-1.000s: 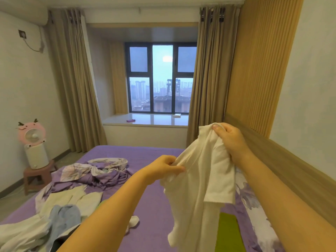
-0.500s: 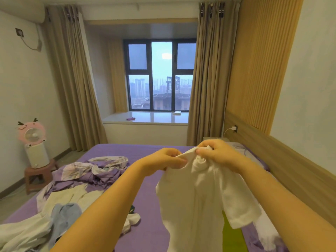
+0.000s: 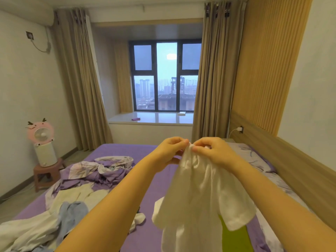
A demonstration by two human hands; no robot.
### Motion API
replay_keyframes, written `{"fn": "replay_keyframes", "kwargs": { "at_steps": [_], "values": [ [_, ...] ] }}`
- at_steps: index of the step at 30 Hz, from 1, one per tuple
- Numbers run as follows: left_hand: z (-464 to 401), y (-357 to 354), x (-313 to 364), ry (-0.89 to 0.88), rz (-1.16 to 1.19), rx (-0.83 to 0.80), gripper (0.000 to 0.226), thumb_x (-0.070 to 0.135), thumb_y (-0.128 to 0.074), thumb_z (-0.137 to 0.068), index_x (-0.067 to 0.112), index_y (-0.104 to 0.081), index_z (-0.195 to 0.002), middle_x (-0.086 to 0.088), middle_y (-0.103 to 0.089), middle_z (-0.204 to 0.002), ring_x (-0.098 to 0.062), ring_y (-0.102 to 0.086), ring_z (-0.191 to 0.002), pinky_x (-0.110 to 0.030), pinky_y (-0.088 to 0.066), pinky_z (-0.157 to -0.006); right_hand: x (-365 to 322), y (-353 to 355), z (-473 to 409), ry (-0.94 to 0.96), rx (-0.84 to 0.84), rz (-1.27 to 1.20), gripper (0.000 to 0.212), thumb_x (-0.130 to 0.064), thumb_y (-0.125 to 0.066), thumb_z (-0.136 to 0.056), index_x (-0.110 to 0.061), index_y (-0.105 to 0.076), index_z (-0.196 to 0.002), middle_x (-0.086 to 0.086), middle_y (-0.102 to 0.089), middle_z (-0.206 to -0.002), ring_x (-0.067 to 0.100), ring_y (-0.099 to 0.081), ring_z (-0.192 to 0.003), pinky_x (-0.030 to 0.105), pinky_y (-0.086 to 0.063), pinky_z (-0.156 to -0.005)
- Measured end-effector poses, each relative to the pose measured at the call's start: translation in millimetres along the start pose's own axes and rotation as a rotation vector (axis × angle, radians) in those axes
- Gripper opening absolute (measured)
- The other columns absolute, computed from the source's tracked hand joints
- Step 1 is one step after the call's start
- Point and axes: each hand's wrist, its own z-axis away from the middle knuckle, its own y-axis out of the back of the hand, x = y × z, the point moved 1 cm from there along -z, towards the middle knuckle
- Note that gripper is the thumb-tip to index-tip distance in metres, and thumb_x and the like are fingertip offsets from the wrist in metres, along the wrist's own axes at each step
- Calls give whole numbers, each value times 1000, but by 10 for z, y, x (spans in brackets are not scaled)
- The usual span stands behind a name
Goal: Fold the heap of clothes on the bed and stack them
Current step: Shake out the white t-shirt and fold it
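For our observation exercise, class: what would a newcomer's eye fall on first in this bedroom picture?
First, the white shirt held up in mid-air at centre, left hand and right hand pinching its top close together. Next, the heap of clothes at lower left on the purple bed, then the pink fan by the left wall.

The right hand point(image 3: 213, 151) is lower than a second ago and now sits just beside the left hand point(image 3: 170, 151), both pinching the top of the white shirt point(image 3: 198, 200). The shirt hangs more spread out, a sleeve on each side; the bunched fabric at the fingers is possibly the collar.
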Motion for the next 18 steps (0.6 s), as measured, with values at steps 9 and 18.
{"fn": "replay_keyframes", "kwargs": {
  "at_steps": [9, 18],
  "values": [
    [131, -131, -211, 32, -339, -37, 46, 10, -67, -85, 31, -43, -119, -8, -58, -114, -22, -61, -99, -37, -54, -87, 31, -51, -33, -101, 84, -126, 21, -30, -56, -94, -19, -66, -78, 0, -63, -76, 15, -57, -75, 28, -45, -68],
    [35, 154, -180, -91, -453, 153, 34, 26, -61, -91, 25, -51, -124, -2, -54, -119, -13, -53, -103, -27, -47, -85, 149, 194, 91, -228, -148, 277, 57, -60, -61, -76, -23, -55, -119, -3, -58, -102, 13, -53, -93, 22, -39, -73]
  ]
}}
